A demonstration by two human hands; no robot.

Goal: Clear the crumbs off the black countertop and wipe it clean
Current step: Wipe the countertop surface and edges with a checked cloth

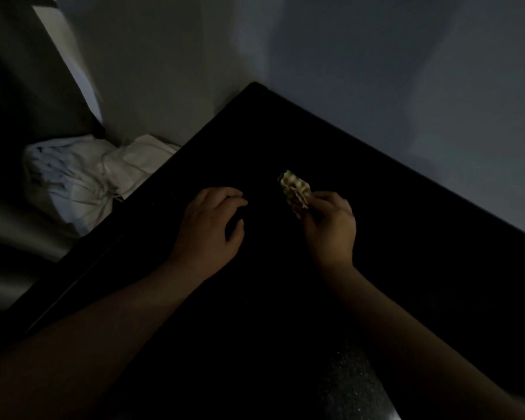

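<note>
The black countertop (285, 140) fills the middle of the dim head view, its far corner against a pale wall. My right hand (329, 227) is closed on a crumpled, pale yellowish cloth or paper wad (294, 187) that sticks out above its fingers, over the counter's middle. My left hand (212, 225) rests on the counter to the left of it, palm down with fingers curled and slightly apart, holding nothing that I can see. Crumbs are too dark to make out.
White plastic bags (73, 183) lie heaped on the floor past the counter's left edge. A pale wall (406, 71) runs behind the counter's far and right edges. A speckled patch (352, 380) shows at the bottom between my forearms.
</note>
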